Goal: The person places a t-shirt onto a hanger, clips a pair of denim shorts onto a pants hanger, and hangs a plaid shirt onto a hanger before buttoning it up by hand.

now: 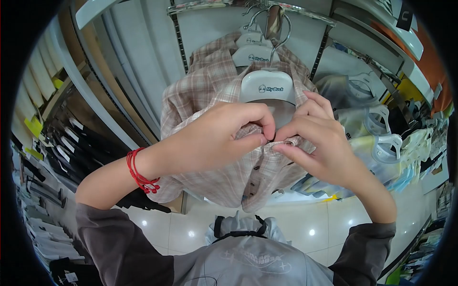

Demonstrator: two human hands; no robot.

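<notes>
A beige-and-pink plaid shirt (219, 176) hangs in front of me on a white hanger (268, 85) marked "My Duck". My left hand (241, 126) pinches the shirt's front edge near the collar, thumb and index finger close together. Opposite it, my right hand (315, 131) grips the other side of the same opening between thumb and fingers. Both sets of fingertips nearly meet at a small dark spot, perhaps a button, mostly covered by them. Dark buttons (256, 168) run down the front below. The lower front edges hang apart.
Behind it, another plaid shirt (205, 66) hangs from the metal rail (305, 15). Pale tops on clear hangers (384, 148) are to the right. Dark garments (90, 162) hang on the left, beside a white panel edge (90, 81). Below lies a tiled floor (305, 221).
</notes>
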